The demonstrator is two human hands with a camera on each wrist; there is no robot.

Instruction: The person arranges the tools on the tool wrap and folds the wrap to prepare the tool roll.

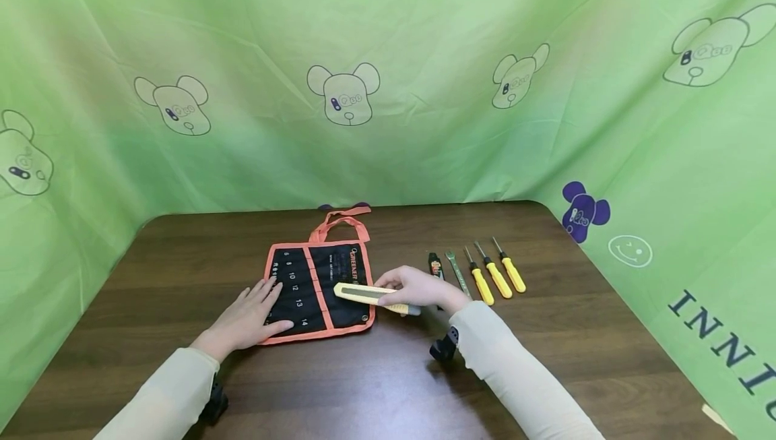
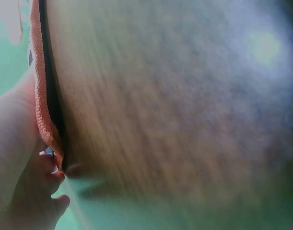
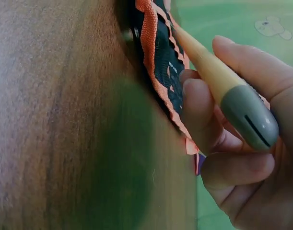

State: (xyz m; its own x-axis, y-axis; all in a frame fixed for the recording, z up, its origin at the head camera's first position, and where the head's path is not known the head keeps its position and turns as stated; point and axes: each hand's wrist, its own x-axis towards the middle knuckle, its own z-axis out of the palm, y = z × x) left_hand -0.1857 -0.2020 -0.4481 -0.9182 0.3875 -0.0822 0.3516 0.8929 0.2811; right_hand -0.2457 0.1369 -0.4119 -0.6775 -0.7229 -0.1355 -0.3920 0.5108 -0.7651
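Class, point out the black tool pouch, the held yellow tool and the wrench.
Black tool pouch (image 1: 306, 292): head view, front fabric.
Yellow tool (image 3: 218, 78): right wrist view, body beside grey end.
Wrench (image 1: 459, 274): head view, shaft.

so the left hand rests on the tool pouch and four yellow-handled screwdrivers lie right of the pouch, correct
Not four: the head view shows three yellow-handled screwdrivers to the right of the tool pouch, where the left hand rests.

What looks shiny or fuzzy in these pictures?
Head view: a pale glare shines on the tabletop; left wrist view: the tabletop is blurry with a bright spot at upper right, but the orange pouch edge is clearer; right wrist view: the yellow tool looks clear, while a green patch looks fuzzy.
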